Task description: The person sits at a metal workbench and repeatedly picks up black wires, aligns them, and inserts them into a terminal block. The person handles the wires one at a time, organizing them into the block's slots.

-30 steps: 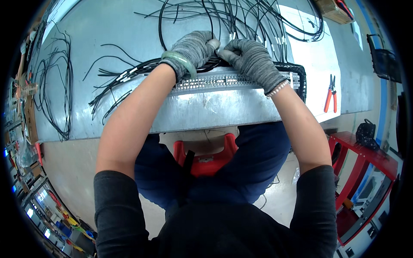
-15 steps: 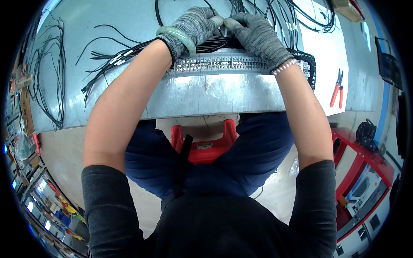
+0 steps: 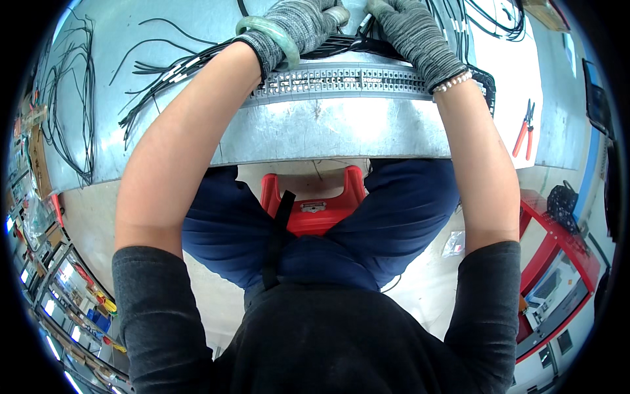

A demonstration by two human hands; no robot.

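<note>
A bundle of black wires runs across the metal table, fanning out on the left into loose ends with white sleeves. My left hand, in a grey knit glove, is closed over its far side, the thumb against the curled fingers. Opposite it, my gloved right hand has bent fingers close to a dark strand rising from the bundle. The top edge cuts off part of both hands' fingers, and what they pinch is hidden. Nearer me lies a long grey terminal strip, parallel to the bundle.
Red-handled cutters lie on a white sheet at the right. Coiled black wires rest at the far left, and more wires at the back right. A red stool stands under the table edge.
My hands have moved apart; their fingertips were nearly touching above the bundle. The right hand has shifted right, and the whole view has tilted slightly, raising the table in the picture.
</note>
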